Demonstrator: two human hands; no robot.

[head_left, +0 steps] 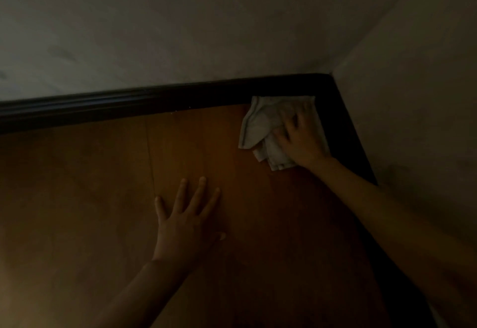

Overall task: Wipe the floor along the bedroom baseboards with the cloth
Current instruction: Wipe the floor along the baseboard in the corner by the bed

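A crumpled pale grey cloth (260, 123) lies on the brown wooden floor (103, 185) in the room's corner, its far edge against the dark baseboard (129, 105). My right hand (302, 139) presses down on the cloth with spread fingers and covers its right part. My left hand (188, 224) rests flat on the bare floor, fingers spread, well to the left of the cloth and nearer to me. The light is dim.
The dark baseboard runs along the far wall and turns at the corner (330, 79), then continues down the right wall (356, 147). Pale walls (206, 30) rise above it. Bare floorboards stretch to the left of the hands.
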